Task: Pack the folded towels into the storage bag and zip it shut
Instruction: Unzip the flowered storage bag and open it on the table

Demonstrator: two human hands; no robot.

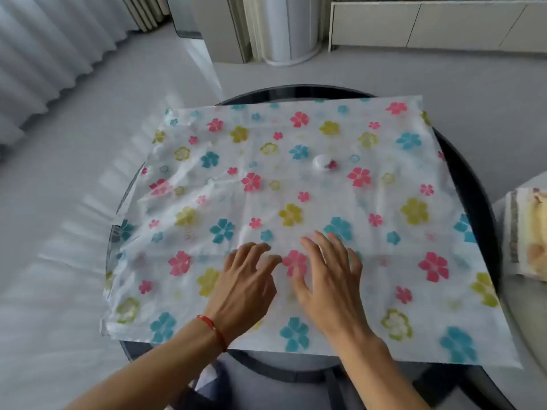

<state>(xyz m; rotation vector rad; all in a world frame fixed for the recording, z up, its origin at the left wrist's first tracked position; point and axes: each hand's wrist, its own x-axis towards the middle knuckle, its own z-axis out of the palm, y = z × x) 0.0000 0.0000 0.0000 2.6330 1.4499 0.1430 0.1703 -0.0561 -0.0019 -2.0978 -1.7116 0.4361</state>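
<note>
A flat plastic storage bag (296, 187) printed with pink, blue and yellow flowers lies spread over a round dark table (470, 179). A small white round valve (322, 163) sits on its upper middle. My left hand (248, 285) and my right hand (328, 279) lie side by side on the near middle of the bag, palms down, fingers spread and fairly straight, holding nothing. A stack of folded towels (529, 232), pale yellow and white, sits at the right edge of view on a separate surface.
Grey floor surrounds the table. White curtains (44, 54) hang at the left. A white cylindrical appliance (290, 31) and a low cabinet (438, 22) stand at the back. The bag overhangs the table at its left, right and near edges.
</note>
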